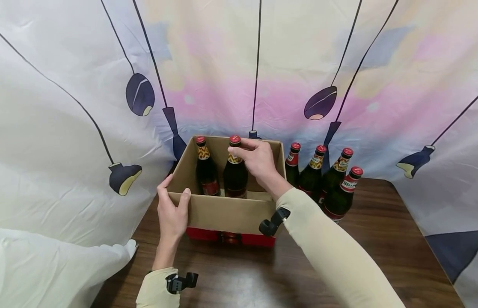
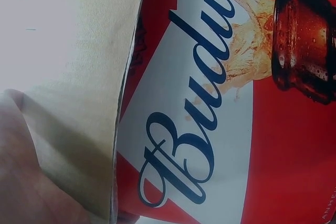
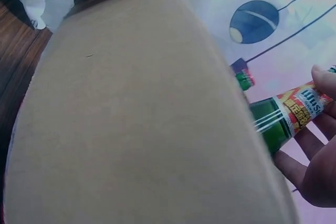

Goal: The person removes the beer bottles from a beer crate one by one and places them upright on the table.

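Note:
An open cardboard box (image 1: 227, 211) stands on the table, its outside red with Budweiser print in the left wrist view. My left hand (image 1: 172, 214) grips the box at its near left corner, the thumb lying over the near flap. Inside the box, my right hand (image 1: 259, 160) pinches a green beer bottle (image 1: 236, 177) by its neck, just under the red cap. That bottle is upright, but its base is hidden behind the near flap. Left of it in the box stands another beer bottle (image 1: 206, 171). In the right wrist view the cardboard flap (image 3: 131, 103) covers most of the bottles.
Several more beer bottles (image 1: 340, 188) stand close together right of the box, partly behind my right forearm. The dark wooden table (image 1: 393, 239) runs to a patterned cloth backdrop (image 1: 215, 55). White cloth (image 1: 50, 265) hangs at the left edge.

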Action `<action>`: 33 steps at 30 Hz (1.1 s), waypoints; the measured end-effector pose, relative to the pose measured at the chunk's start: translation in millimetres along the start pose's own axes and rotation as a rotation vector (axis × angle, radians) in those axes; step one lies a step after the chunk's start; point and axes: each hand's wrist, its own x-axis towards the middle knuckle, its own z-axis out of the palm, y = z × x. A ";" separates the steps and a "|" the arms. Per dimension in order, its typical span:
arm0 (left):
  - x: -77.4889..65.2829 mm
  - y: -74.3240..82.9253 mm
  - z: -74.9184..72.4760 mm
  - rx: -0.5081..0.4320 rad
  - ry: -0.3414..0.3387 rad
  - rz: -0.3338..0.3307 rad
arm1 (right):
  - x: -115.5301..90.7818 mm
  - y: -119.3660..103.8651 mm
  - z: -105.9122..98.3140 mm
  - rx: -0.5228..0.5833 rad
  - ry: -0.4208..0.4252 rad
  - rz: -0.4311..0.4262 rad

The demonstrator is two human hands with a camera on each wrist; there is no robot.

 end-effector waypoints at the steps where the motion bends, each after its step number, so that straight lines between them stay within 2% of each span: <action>1: -0.2 0.0 0.2 0.001 -0.002 0.000 | -1.0 -1.9 -2.8 0.000 -0.001 0.000; 5: -0.6 -0.2 0.2 0.007 0.004 -0.001 | -5.2 -8.5 -14.9 -0.018 0.009 0.002; 14: -0.6 -1.4 -2.7 0.001 0.015 -0.010 | -12.8 -29.6 -38.6 0.049 0.014 -0.048; 26: -1.0 -1.7 -1.0 -0.009 0.001 -0.011 | -20.6 -88.7 -69.5 0.107 0.018 -0.114; 33: -0.6 -0.9 0.8 -0.011 -0.001 -0.010 | -26.1 -130.3 -94.7 0.177 0.069 -0.172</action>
